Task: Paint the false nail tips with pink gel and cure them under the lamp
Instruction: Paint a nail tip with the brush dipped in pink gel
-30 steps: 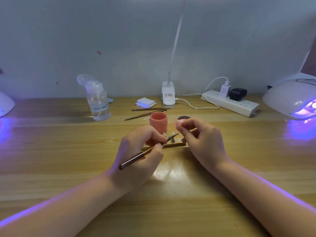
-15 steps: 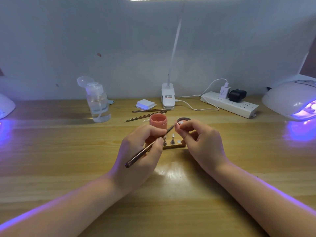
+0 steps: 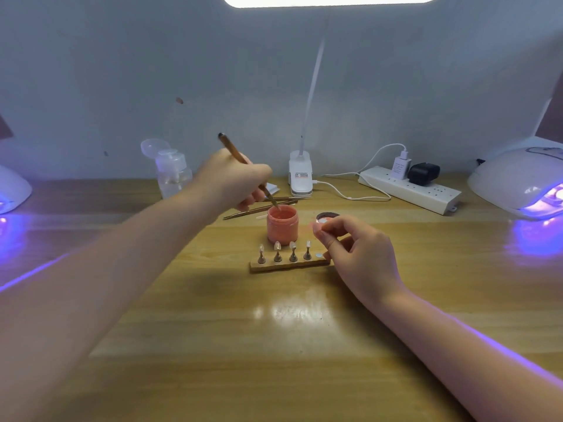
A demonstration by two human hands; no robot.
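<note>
The left hand (image 3: 234,181) gripped a brush (image 3: 246,169), its tip in the pink jar (image 3: 282,225); the right hand (image 3: 356,254) pinched a nail tip (image 3: 318,228).

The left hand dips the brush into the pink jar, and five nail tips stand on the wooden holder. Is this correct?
Not quite. The head view shows four nail tips on the wooden holder; its fifth spot is bare. The rest holds: the left hand dips the brush into the pink jar.

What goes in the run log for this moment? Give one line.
left hand: grips brush, tip in pink gel jar | right hand: pinches nail tip | holder: four tips mounted
</note>
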